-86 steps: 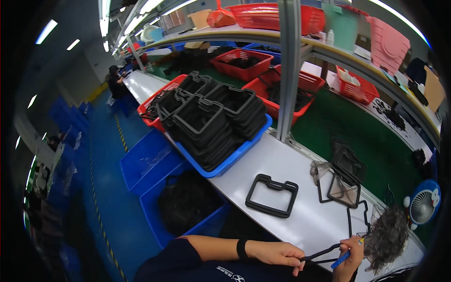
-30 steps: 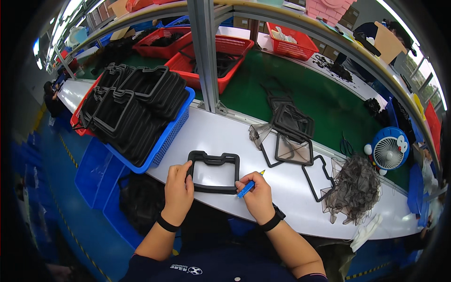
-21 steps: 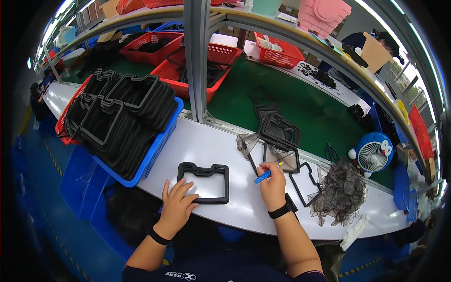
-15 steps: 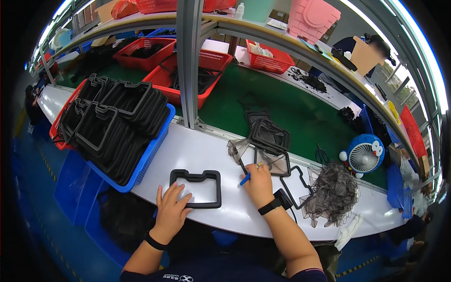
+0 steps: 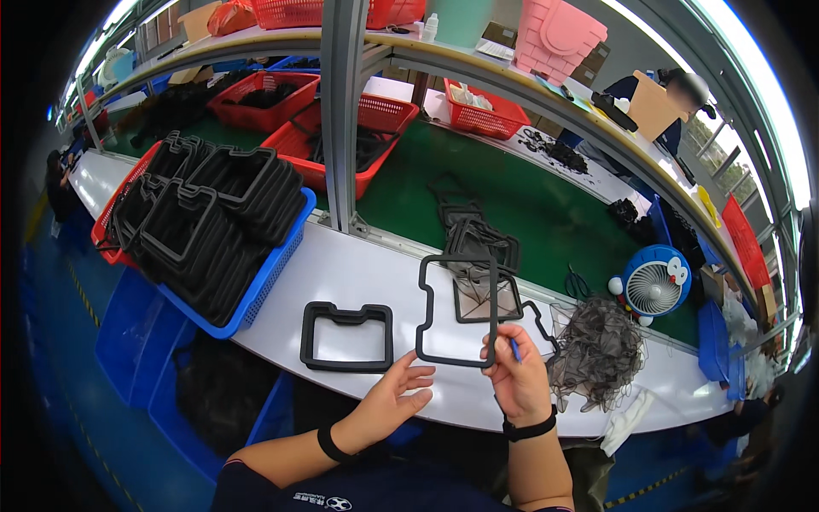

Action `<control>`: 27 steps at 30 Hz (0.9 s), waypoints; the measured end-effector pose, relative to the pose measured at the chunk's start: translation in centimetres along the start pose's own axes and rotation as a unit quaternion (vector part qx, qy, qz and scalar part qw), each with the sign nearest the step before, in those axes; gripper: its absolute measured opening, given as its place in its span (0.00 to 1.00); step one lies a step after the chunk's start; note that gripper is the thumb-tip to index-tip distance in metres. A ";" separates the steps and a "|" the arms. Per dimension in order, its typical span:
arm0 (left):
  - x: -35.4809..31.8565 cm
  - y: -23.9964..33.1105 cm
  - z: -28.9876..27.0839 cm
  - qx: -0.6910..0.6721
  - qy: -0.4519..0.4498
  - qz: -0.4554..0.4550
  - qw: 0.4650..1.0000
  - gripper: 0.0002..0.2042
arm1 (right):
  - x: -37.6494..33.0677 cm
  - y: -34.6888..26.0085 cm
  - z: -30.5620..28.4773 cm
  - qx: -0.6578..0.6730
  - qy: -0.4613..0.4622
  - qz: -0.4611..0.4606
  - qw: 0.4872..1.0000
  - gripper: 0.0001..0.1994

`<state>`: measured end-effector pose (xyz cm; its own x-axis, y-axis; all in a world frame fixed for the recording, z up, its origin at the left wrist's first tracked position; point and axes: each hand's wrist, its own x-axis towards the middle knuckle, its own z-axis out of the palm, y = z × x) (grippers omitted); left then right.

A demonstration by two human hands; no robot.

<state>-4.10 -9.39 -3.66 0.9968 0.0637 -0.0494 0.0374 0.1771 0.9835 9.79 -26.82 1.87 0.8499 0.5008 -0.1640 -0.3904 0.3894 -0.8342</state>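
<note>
Head view: right hand [image 5: 518, 380] grip pinches thin gasket [image 5: 458, 309]; left hand [image 5: 394, 398] open.

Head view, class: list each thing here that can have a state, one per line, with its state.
thin black gasket: lifted, held up by the right hand
blue tool: gripped in the right hand
left hand: open, holding nothing
thick black frame: lying flat on the white bench
blue crate: piled full of black frames
small fan: upright; running cannot be told
</note>
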 end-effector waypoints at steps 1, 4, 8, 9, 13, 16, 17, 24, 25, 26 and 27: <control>0.6 -0.1 0.5 -0.151 0.002 -0.079 0.985 0.30 | -1.5 1.3 -0.8 -0.027 0.008 0.026 0.999 0.13; 0.4 -2.0 1.2 -0.289 0.007 -0.165 0.943 0.23 | -5.2 4.7 -4.9 -0.271 0.007 0.051 0.961 0.12; -1.6 -4.9 0.3 -0.242 0.029 -0.240 0.940 0.16 | -5.3 2.9 -6.9 -0.494 0.099 -0.083 0.860 0.06; -2.0 -4.7 0.2 -0.239 0.026 -0.252 0.937 0.15 | -5.0 2.3 -7.0 -0.539 0.109 -0.123 0.826 0.05; -2.8 -4.8 0.3 -0.254 0.031 -0.246 0.935 0.15 | -4.8 2.4 -4.3 -0.564 -0.014 -0.220 0.796 0.07; -2.8 -4.0 0.7 -0.290 0.032 -0.265 0.919 0.21 | -6.4 4.9 -2.1 -0.609 -0.151 -0.200 0.752 0.12; -2.8 -3.7 0.9 -0.290 0.034 -0.268 0.918 0.21 | -6.8 6.1 -1.6 -0.622 -0.155 -0.219 0.735 0.13; -3.8 -3.9 0.5 -0.002 -0.055 -0.054 0.997 0.28 | -8.3 2.2 -2.2 -0.476 -0.058 -0.145 0.865 0.13; -3.6 -3.5 0.7 -0.030 0.001 -0.076 0.997 0.28 | -8.9 1.2 -2.4 -0.363 -0.034 -0.080 0.928 0.13; -3.5 -3.4 0.8 -0.058 0.058 -0.098 0.992 0.27 | -9.2 0.5 -2.7 -0.241 -0.009 -0.013 0.970 0.12; -3.1 -3.5 1.1 -0.101 0.091 -0.116 0.984 0.25 | -9.3 0.2 -3.4 -0.195 0.008 0.009 0.981 0.12</control>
<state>-7.23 -11.25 -6.73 0.9332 0.1707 -0.3161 0.2284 0.3976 0.8887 2.95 -33.99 1.42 0.8508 0.4917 -0.1857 -0.2424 0.0535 -0.9687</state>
